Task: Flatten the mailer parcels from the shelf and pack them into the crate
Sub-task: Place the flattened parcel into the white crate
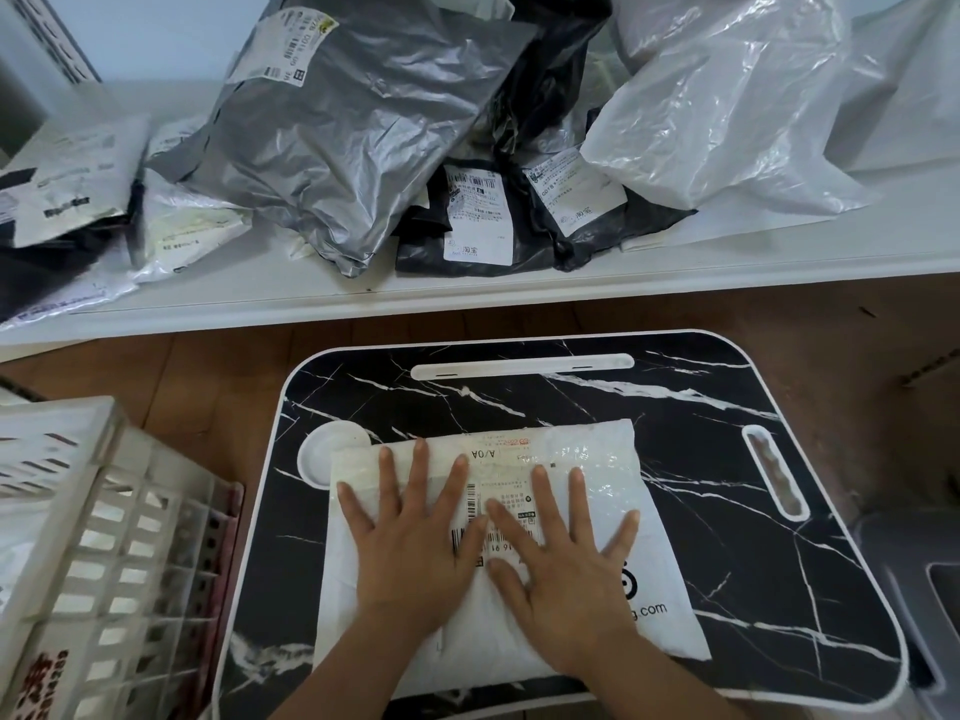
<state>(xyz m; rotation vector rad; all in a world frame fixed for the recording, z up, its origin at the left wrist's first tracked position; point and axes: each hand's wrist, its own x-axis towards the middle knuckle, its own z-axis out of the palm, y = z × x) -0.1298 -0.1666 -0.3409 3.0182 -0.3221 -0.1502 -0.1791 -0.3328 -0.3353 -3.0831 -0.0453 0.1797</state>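
Crate (119,537) is waiting at 9 o'clock of the surface (675,407). Your left hand (415,553) & right hand (561,563) are both spread flat, pressing the white mailer (644,579) at surface centre. Keep sweeping palms outward twd the edges, pushing air out. More parcels (353,137) are sitting on the shelf (779,262) at 12.

A mailer parcel (519,537) lies on a lap tray (727,459) at centre, with the left hand (415,543) and right hand (566,558) pressed flat on it side by side. At nine o'clock from the tray stands a slatted crate (119,553), just beside the tray's edge. At twelve o'clock, behind the tray, a shelf (467,288) carries a pile of mailers (363,148) spread from ten o'clock across to two o'clock, several overlapping one another.
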